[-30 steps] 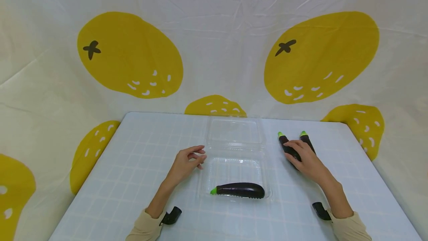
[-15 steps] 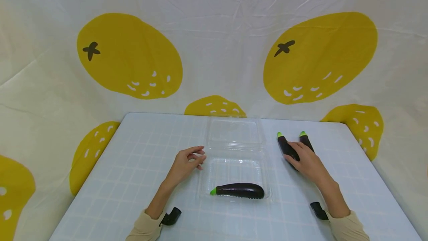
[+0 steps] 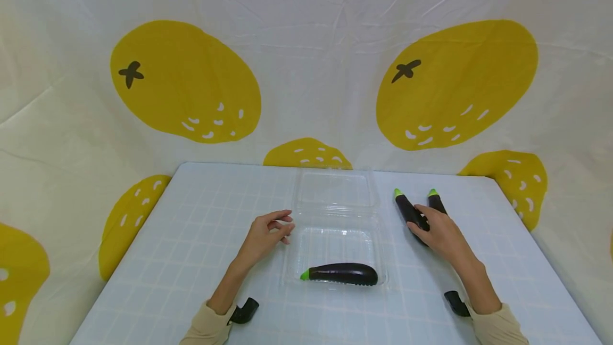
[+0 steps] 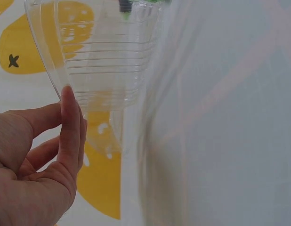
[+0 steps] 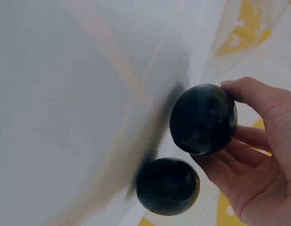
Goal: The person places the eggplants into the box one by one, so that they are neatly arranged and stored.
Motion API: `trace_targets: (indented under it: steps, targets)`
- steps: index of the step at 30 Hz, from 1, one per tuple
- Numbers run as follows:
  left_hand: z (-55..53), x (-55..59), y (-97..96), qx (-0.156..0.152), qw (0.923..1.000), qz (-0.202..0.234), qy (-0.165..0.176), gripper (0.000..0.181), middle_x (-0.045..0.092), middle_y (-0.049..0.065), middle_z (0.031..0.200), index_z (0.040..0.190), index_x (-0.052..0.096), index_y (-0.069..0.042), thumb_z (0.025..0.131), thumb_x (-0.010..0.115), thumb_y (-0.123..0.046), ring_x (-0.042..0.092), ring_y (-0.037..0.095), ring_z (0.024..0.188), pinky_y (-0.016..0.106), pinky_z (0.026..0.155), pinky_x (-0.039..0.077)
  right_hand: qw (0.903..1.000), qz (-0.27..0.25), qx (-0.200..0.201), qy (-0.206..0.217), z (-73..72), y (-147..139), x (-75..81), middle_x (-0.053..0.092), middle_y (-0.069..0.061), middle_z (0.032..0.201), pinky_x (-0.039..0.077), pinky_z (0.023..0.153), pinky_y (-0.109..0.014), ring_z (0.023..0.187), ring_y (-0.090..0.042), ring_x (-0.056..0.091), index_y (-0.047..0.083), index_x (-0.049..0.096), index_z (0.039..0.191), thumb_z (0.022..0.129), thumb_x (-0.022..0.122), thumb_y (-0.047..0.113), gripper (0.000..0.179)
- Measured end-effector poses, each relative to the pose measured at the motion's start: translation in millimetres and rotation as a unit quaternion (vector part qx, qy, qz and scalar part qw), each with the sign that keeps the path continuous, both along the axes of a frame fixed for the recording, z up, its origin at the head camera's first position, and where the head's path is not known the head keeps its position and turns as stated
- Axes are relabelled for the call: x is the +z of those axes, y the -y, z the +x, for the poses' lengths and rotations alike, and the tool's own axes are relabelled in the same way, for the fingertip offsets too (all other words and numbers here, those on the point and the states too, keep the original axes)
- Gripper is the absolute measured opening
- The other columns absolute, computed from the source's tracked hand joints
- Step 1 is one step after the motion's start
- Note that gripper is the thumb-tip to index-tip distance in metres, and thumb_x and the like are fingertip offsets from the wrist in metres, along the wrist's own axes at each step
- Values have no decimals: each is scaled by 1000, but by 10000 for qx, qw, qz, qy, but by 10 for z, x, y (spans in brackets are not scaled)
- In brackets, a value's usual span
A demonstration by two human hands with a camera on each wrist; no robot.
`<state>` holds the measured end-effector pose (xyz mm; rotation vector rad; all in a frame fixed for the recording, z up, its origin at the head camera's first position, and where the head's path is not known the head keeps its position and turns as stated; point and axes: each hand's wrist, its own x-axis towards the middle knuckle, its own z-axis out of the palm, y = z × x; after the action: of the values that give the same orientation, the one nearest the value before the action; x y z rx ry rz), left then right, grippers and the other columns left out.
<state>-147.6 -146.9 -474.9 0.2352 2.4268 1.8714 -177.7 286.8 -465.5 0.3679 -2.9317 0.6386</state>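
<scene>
My right hand (image 3: 438, 230) grips a dark purple eggplant (image 3: 406, 207) with a green tip, thumb on one side and fingers on the other. Its round end (image 5: 203, 119) faces the right wrist camera. A second eggplant (image 3: 436, 201) lies just to the right, partly hidden by the hand. Inside the base of a clear plastic clamshell box (image 3: 335, 238) rests a third eggplant (image 3: 342, 273), lying crosswise along the front. My left hand (image 3: 263, 236) stays at the box's left side, fingers loosely bent, with fingertips (image 4: 68, 94) right at the rim.
The box's lid (image 3: 337, 188) lies folded back toward the rear of the table (image 3: 201, 217), which has a pale checked cover. Behind hangs a white cloth (image 3: 316, 68) with big yellow fruit prints. Dark wrist mounts (image 3: 245, 311) stick out by both cuffs.
The right hand's fingers have closed further round the eggplant, which has shifted slightly left. The left hand and the box have stayed in place.
</scene>
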Motion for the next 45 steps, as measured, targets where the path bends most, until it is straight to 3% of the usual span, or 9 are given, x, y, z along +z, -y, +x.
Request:
trace_targets:
  steps: [8, 31, 45]
  targets:
    - [12, 10, -5, -7, 9999, 12, -107, 45, 69, 16, 113, 137, 59, 9, 97, 72, -9, 70, 21, 67, 27, 70, 60, 9998, -129, -84, -115, 73, 26, 63, 59, -35, 131, 45, 98, -66, 118, -53, 57, -13, 57, 135, 93, 76, 16, 54]
    - [26, 30, -13, 69, 9999, -135, -61, 45, 69, 14, 114, 137, 60, 6, 97, 72, -10, 71, 22, 66, 22, 74, 59, 9958, -286, 339, -799, 179, 141, 321, 66, -29, 120, 56, 78, -56, 91, -37, 62, -8, 61, 132, 89, 80, 10, 50]
    - [19, 23, -14, 102, 9998, -153, -84, 45, 70, 15, 113, 136, 60, 8, 97, 72, -9, 71, 22, 66, 24, 74, 59, 9957, -233, 525, -726, 303, 279, 545, 66, -25, 126, 58, 83, -58, 99, -38, 64, -2, 61, 135, 90, 80, 13, 51]
